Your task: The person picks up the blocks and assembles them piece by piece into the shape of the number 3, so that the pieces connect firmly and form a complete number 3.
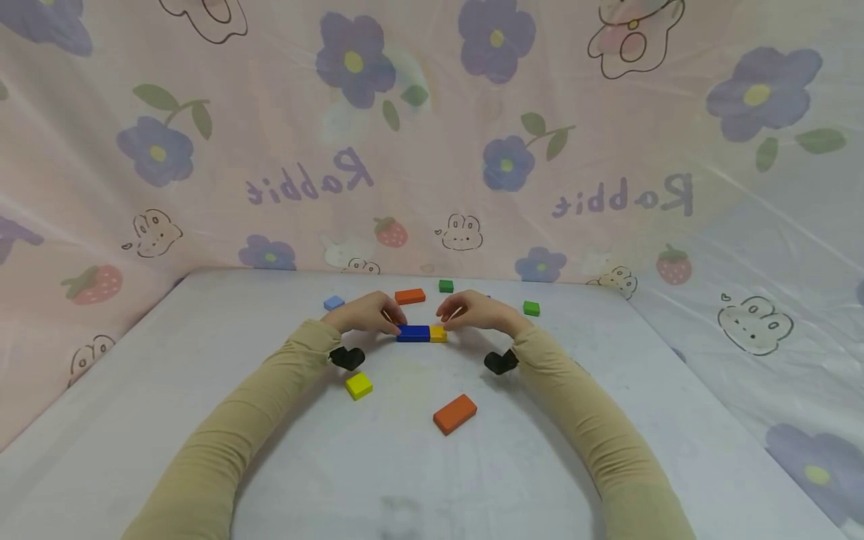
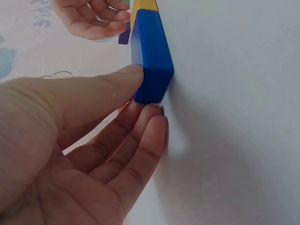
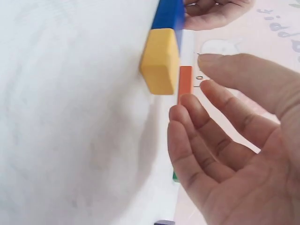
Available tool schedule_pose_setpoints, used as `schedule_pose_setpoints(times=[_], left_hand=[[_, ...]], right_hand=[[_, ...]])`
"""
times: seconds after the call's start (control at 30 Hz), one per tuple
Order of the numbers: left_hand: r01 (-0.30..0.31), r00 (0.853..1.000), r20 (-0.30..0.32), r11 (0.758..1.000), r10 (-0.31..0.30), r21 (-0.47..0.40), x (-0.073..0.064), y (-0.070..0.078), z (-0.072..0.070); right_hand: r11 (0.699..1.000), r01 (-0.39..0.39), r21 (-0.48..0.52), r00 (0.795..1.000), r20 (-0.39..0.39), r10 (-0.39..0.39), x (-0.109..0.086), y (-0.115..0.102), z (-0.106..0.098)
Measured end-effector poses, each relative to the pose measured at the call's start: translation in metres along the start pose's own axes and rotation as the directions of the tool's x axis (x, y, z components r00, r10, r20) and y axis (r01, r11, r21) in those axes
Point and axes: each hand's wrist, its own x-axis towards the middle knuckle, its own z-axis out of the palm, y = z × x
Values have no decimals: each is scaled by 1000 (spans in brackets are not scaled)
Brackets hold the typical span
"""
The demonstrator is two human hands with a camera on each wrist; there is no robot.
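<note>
A long blue block [image 1: 413, 334] and a short golden-yellow block [image 1: 438, 334] lie end to end in a row on the white table. My left hand [image 1: 367, 311] holds the outer end of the blue block, thumb on the near side and fingers behind it in the left wrist view. At the yellow end, my right hand [image 1: 481, 311] hovers with thumb and fingers apart. The right wrist view shows its fingertips [image 3: 179, 129] beside the yellow block, with a gap to it and nothing in the hand.
Nearer me lie a bright yellow block [image 1: 359, 386] and an orange block [image 1: 455, 414]. Farther back are a light blue block [image 1: 334, 303], a red-orange block [image 1: 409, 296] and two green blocks [image 1: 446, 286]. A printed curtain [image 1: 432, 150] borders the table behind and at the sides.
</note>
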Motion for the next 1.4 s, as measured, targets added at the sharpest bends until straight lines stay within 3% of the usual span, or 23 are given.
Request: schedule_pose_setpoints(times=[0.27,0.73,1.13,1.4], left_hand=[[1,1000,8,999,0,-50,-1,2,0],[18,1000,11,999,-17,-32,-5,5,-1],[14,1000,14,999,-13,-33,-5,4,-2],[23,1000,11,999,-23,-37,-5,3,-1]], right_hand=[[998,51,27,998,-41,-50,-10,-1,-18],[995,95,8,986,-142,-93,-24,2,-45],[991,6,137,978,-205,22,-21,25,-63],[988,-41,150,970,-230,75,-20,43,-66]])
